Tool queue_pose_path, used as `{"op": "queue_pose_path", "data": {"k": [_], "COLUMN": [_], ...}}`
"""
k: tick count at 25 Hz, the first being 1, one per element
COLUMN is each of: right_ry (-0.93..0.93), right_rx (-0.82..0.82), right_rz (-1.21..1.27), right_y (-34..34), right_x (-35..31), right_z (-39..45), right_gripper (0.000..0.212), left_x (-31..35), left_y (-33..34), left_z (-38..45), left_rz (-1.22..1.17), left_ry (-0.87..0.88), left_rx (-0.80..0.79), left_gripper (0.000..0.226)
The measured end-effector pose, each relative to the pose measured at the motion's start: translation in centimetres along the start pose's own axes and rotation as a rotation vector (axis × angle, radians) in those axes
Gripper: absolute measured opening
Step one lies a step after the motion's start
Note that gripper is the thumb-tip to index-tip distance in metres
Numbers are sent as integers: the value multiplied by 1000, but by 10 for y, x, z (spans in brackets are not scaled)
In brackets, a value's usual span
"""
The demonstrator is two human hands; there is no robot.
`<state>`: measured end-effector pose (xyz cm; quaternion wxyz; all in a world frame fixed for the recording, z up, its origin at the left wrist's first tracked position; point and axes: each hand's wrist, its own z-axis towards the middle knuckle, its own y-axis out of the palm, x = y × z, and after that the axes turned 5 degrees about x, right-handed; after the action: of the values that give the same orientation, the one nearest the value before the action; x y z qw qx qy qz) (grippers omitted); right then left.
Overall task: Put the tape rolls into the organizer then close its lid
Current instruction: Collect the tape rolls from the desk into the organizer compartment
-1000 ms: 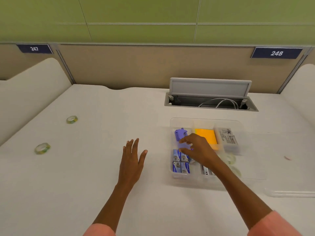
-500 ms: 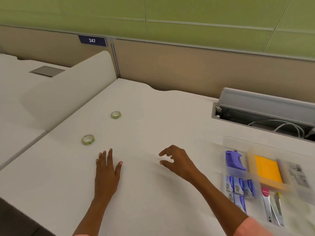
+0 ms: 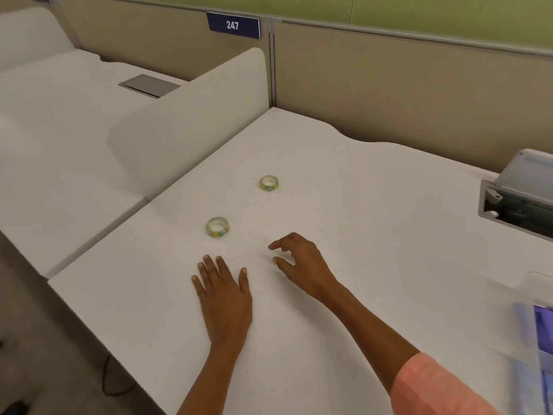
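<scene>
Two small tape rolls with green and yellow print lie flat on the white desk: the near tape roll (image 3: pixel 217 227) and the far tape roll (image 3: pixel 268 183). My left hand (image 3: pixel 223 292) rests flat on the desk, fingers spread, just below the near roll. My right hand (image 3: pixel 299 262) hovers to the right of that roll, fingers curled apart, holding nothing. Only the clear organizer's left edge (image 3: pixel 538 333) shows at the far right, blurred, with something purple inside.
A white divider panel (image 3: pixel 191 121) stands along the desk's left side. An open grey cable hatch (image 3: pixel 517 199) sits at the back right. The desk's front-left edge (image 3: pixel 98 327) drops to the floor. A beige partition wall runs behind.
My right hand has left the organizer and moved left across the desk toward the tape rolls. The view has swung left, so the organizer is almost out of frame.
</scene>
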<state>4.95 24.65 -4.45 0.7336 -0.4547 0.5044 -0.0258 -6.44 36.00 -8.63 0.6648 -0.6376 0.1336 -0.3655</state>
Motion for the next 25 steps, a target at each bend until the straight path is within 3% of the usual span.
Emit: {"op": "queue_pose_path", "data": {"k": [7, 12, 25], "right_ry": [-178, -283, 51], "right_rx": [-88, -84, 119], "right_rz": [-296, -468, -177], "right_y": [49, 70, 19], "right_x": [-16, -27, 0], "right_z": [64, 77, -13], "right_gripper": [48, 43, 25], "left_x": [-4, -5, -5], "left_y": [3, 5, 0], "left_z": [2, 3, 1], "left_rz": [-110, -118, -155], "left_ry": [-28, -41, 8], "left_rx": [40, 35, 23], "left_gripper": [79, 78, 72]}}
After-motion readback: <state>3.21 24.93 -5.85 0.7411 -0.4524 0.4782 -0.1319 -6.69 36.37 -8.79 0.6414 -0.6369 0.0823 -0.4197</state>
